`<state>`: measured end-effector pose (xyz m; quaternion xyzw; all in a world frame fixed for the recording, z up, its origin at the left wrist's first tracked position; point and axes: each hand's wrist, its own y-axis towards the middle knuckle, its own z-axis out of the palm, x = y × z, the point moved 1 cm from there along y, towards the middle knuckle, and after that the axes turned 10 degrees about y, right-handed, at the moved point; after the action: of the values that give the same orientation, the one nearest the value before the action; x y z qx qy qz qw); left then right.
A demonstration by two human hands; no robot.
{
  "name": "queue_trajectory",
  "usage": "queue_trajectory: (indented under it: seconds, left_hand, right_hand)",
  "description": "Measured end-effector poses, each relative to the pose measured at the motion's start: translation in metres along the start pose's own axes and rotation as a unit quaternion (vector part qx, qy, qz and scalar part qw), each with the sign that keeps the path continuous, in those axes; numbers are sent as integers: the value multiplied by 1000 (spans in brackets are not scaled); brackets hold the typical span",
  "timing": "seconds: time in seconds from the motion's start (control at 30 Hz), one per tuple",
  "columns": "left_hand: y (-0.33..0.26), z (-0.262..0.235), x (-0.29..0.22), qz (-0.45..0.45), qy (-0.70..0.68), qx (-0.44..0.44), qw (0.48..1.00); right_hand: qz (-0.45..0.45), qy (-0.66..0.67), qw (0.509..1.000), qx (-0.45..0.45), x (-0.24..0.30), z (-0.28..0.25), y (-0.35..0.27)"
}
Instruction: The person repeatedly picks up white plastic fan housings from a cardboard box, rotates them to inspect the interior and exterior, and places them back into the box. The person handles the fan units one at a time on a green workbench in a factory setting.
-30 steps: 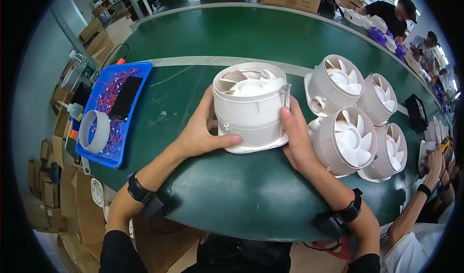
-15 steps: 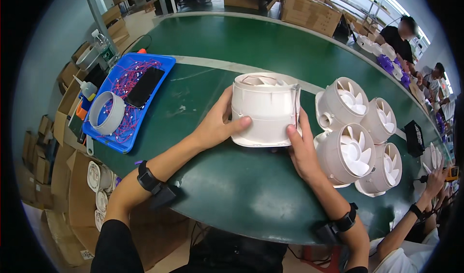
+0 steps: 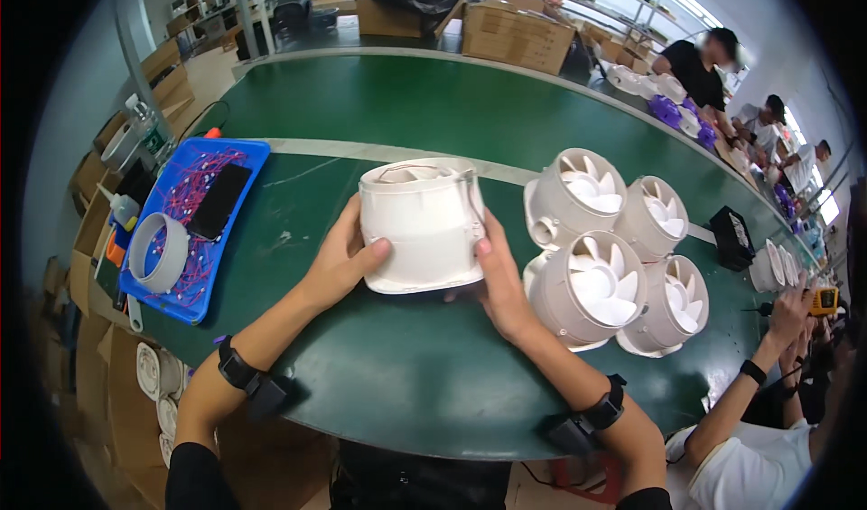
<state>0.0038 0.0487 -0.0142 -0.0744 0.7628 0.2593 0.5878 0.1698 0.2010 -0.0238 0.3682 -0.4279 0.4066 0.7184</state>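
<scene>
Between my two hands is a white round fan housing (image 3: 422, 230), its flanged base toward me and a thin wire looped over the top rim and down its right side. My left hand (image 3: 341, 257) grips its left wall, thumb on the front. On the other side my right hand (image 3: 498, 271) closes round the right edge, thumb near the wire. To the right stand several similar fan housings, the nearest one (image 3: 591, 289) with white blades facing up. Whether the held housing touches the table cannot be made out.
A blue tray (image 3: 237, 230) at the left holds red wires, a black phone (image 3: 221, 201) and a white ring (image 3: 159, 252). A small black box (image 3: 731, 239) is beyond the housings. At the right, a co-worker's hand (image 3: 788, 316) is by a yellow tool (image 3: 824, 301).
The whole view has shifted, so table and things appear further left. Both hands keep hold of the fan housing, which is tilted slightly differently.
</scene>
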Motion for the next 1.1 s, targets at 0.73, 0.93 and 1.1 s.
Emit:
queue_trajectory:
  seconds: [0.73, 0.93, 1.1]
  left_hand:
    - [4, -5, 6, 8, -129, -79, 988]
    - [-1, -4, 1, -80, -359, -47, 929]
    - [0, -2, 0, -69, -451, -3, 890]
  right_hand:
    - [23, -44, 997, -56, -18, -11, -3]
    - [9, -23, 1000, 16, -10, 2, -7]
    - [3, 38, 999, 13, -7, 4, -4]
